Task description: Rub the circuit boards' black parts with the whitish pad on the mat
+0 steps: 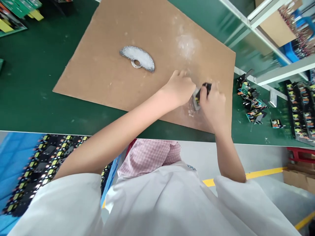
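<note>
My right hand (213, 103) pinches a small black circuit module (207, 88) between thumb and fingers, with a bit of yellow showing on it. Close by on the left, my left hand (180, 88) is closed with its fingers curled down; what it grips is hidden. A greyish, partly see-through piece (196, 102) lies between the two hands, blurred, and I cannot tell which hand touches it. Both hands work low over a brown cardboard sheet (105, 65). Farther left on the sheet rests a grey half-disc (141, 56) with a rough surface and a white-ringed notch.
Several loose circuit modules (253, 98) lie on the green table (31, 98) right of the cardboard, with a single one (277, 123) nearer the edge. Rows of modules (301, 108) stand far right. Green boards (19, 8) sit top left. A blue crate (14, 167) holds boards below.
</note>
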`<state>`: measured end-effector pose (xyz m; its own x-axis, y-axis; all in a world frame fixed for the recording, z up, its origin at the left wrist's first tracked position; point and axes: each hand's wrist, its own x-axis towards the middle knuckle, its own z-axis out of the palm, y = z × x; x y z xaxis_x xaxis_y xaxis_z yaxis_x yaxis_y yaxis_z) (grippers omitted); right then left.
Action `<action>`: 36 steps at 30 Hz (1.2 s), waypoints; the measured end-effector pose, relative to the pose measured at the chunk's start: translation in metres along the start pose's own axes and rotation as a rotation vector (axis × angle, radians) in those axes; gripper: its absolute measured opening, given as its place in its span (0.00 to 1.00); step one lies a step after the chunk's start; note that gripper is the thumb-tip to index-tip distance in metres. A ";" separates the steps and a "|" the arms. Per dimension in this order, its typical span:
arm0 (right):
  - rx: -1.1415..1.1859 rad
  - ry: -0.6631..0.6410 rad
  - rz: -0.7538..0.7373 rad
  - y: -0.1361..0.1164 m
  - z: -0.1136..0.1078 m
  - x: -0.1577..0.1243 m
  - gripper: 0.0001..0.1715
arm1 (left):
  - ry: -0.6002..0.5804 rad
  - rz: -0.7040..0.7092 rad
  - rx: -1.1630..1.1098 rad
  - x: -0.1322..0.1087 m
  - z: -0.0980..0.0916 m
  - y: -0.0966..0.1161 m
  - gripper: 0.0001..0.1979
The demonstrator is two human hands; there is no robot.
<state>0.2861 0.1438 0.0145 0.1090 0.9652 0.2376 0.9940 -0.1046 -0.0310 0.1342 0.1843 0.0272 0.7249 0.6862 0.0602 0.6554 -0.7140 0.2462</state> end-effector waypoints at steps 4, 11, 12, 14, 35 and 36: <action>-0.013 0.026 0.006 0.000 0.002 -0.001 0.20 | -0.045 0.013 0.067 -0.001 -0.002 0.002 0.19; 0.002 -0.019 0.005 -0.002 0.000 -0.004 0.20 | 0.038 0.054 0.023 -0.001 0.007 -0.005 0.16; -0.003 -0.037 0.013 -0.003 -0.001 -0.006 0.20 | 0.029 0.048 0.015 0.000 0.008 -0.005 0.15; -0.008 -0.032 0.047 -0.005 -0.001 -0.003 0.18 | 0.040 0.042 0.002 0.000 0.008 -0.005 0.15; 0.005 -0.006 0.050 -0.012 -0.002 -0.001 0.16 | -0.018 -0.003 0.021 -0.003 -0.003 0.002 0.18; 0.012 0.007 0.055 -0.013 -0.001 0.001 0.16 | -0.006 -0.008 0.019 -0.003 -0.002 0.001 0.18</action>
<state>0.2737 0.1457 0.0160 0.1638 0.9564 0.2417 0.9864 -0.1547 -0.0560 0.1322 0.1816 0.0296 0.7209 0.6910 0.0524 0.6651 -0.7111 0.2280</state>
